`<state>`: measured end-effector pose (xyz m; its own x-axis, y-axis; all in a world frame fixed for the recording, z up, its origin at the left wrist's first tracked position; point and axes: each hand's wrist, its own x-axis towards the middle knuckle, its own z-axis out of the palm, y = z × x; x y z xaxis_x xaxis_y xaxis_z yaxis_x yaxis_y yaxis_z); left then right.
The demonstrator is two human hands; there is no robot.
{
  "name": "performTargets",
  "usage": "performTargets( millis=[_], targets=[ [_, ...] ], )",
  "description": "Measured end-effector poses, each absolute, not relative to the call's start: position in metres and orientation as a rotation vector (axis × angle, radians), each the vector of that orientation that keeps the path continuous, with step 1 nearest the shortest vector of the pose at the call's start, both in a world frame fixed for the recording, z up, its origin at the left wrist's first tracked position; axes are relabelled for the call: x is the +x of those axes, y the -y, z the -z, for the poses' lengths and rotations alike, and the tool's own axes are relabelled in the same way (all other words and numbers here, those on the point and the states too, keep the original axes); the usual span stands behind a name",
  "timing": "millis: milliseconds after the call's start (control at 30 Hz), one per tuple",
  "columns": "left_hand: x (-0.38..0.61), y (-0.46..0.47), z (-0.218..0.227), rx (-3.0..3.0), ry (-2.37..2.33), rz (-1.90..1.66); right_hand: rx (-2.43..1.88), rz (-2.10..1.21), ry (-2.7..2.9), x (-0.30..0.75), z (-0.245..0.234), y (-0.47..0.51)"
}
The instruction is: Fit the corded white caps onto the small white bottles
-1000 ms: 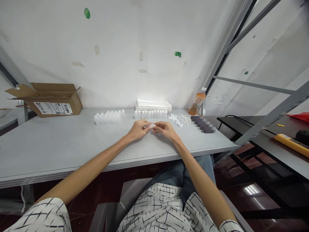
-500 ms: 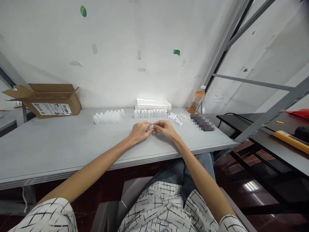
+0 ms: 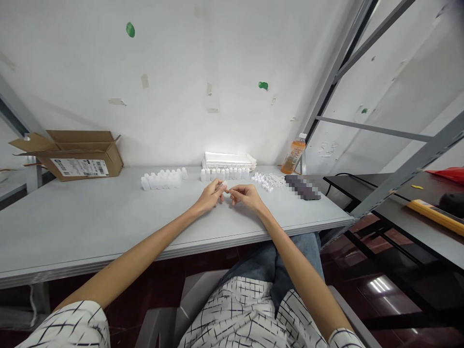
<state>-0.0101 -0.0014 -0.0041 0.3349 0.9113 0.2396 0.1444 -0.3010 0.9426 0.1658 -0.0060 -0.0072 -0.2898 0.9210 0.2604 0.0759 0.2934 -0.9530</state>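
Over the middle of the table, my left hand [image 3: 210,195] is closed around a small white plastic bottle [image 3: 224,183], mostly covered by the fingers. My right hand [image 3: 247,195] pinches close beside it; whatever sits between those fingertips is too small to name. Behind my hands stands a row of small white bottles [image 3: 226,174] with tops on. To the left, several translucent white bottles [image 3: 161,180] stand grouped together. Small white caps [image 3: 261,181] lie to the right, beside a heap of thin white pieces [image 3: 277,179].
A stack of white trays or sheets [image 3: 230,159] is against the wall. An opened cardboard box [image 3: 85,162] stands at the left. On the right are an orange drink bottle [image 3: 294,154] and a dark blurred object [image 3: 302,187]. A metal frame post [image 3: 398,169] rises beyond the table's right end.
My left hand has turned and tilted the small bottle more upright. My right fingertips have drawn slightly apart from it. The whole view has shifted a little.
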Motion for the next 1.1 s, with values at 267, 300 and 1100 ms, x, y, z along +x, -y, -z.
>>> performTargets(
  millis=[267, 300, 1100],
  targets=[
    [-0.013, 0.003, -0.006, 1.254, -0.789, -1.075, -0.929, -1.155, 1.616, 0.159, 0.007, 0.008],
    [-0.014, 0.003, -0.006, 1.224, -0.775, -1.067, -0.936, -1.154, 1.618, 0.158, 0.008, 0.008],
    [-0.014, 0.006, -0.002, 1.655, -0.999, -0.959, -1.671, 0.341, 1.478, 0.273, 0.017, -0.012]
  ],
)
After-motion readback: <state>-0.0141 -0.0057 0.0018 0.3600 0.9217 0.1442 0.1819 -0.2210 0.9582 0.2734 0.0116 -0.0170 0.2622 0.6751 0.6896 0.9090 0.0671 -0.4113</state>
